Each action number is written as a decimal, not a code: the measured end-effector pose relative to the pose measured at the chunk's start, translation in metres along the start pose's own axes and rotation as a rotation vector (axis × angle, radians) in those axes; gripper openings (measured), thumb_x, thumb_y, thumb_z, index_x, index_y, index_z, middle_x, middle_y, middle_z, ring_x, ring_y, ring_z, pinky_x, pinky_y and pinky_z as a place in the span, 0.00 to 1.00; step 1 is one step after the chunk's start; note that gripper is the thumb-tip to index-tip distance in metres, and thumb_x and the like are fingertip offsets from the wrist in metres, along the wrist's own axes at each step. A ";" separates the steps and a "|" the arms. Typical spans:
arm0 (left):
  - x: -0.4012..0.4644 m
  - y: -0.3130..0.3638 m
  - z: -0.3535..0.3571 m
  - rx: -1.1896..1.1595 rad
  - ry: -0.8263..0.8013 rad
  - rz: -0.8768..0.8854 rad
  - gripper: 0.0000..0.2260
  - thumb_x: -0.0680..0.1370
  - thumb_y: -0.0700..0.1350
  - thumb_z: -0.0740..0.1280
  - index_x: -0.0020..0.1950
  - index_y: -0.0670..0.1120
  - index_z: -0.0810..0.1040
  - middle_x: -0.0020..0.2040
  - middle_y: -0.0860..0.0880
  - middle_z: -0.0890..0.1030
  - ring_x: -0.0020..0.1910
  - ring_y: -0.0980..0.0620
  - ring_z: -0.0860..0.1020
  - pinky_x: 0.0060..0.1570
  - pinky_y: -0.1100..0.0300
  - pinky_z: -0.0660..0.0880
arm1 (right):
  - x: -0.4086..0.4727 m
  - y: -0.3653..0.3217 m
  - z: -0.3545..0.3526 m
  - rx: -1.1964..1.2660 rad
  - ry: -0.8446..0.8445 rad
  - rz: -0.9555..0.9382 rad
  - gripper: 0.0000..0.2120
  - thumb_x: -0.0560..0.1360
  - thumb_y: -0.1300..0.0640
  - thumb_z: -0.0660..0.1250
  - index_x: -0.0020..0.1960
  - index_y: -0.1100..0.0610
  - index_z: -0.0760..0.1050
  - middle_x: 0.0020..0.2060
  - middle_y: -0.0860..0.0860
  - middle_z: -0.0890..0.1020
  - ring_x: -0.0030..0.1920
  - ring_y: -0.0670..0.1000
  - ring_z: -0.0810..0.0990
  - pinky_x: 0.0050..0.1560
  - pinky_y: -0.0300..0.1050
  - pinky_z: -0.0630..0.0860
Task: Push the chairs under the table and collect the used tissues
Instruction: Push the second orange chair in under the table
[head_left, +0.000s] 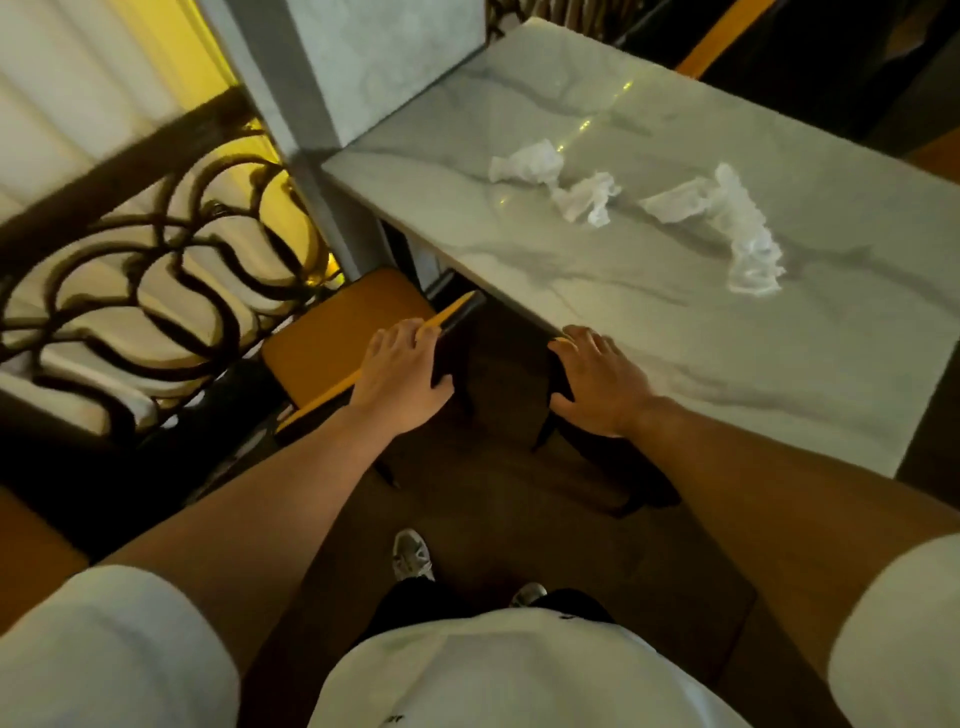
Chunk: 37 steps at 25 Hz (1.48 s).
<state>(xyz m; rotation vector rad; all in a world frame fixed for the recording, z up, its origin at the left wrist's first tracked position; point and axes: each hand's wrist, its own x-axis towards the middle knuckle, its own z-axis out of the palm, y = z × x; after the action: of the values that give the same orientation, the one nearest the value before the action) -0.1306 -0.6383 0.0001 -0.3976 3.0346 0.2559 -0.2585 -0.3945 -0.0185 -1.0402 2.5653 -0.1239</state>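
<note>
Nearest me, my left grip (400, 371) curls over the top rail of a chair (332, 338) with an orange seat, its rail running near-left to far-right beside the bench (675, 322). My right grip (597, 384) clasps a second, dark chair back (563, 384) at the bench's near edge. Farther, three crumpled tissues (566, 182) lie mid-bench, strung left to right.
</note>
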 end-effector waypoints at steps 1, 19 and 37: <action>-0.009 -0.020 0.003 0.034 0.002 -0.046 0.31 0.79 0.57 0.68 0.76 0.46 0.63 0.76 0.42 0.66 0.76 0.40 0.63 0.76 0.42 0.60 | 0.009 -0.015 -0.001 -0.051 -0.012 -0.072 0.38 0.79 0.42 0.65 0.82 0.54 0.55 0.82 0.58 0.53 0.81 0.61 0.53 0.79 0.58 0.59; -0.004 -0.137 0.044 -0.246 -0.253 -0.172 0.33 0.77 0.58 0.70 0.79 0.55 0.62 0.65 0.50 0.77 0.58 0.49 0.78 0.42 0.60 0.71 | 0.194 -0.163 0.006 -0.402 -0.371 -0.438 0.30 0.73 0.46 0.75 0.72 0.44 0.69 0.58 0.49 0.79 0.58 0.54 0.77 0.63 0.57 0.75; -0.014 -0.144 0.057 -0.315 -0.266 -0.111 0.33 0.79 0.55 0.69 0.81 0.53 0.59 0.71 0.49 0.75 0.63 0.47 0.77 0.50 0.57 0.75 | 0.181 -0.165 0.011 -0.349 -0.332 -0.308 0.24 0.71 0.50 0.69 0.67 0.43 0.75 0.46 0.45 0.81 0.44 0.49 0.78 0.39 0.44 0.73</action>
<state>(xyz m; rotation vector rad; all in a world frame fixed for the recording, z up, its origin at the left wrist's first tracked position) -0.0771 -0.7618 -0.0769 -0.5036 2.7027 0.7210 -0.2654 -0.6377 -0.0478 -1.4418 2.1561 0.3989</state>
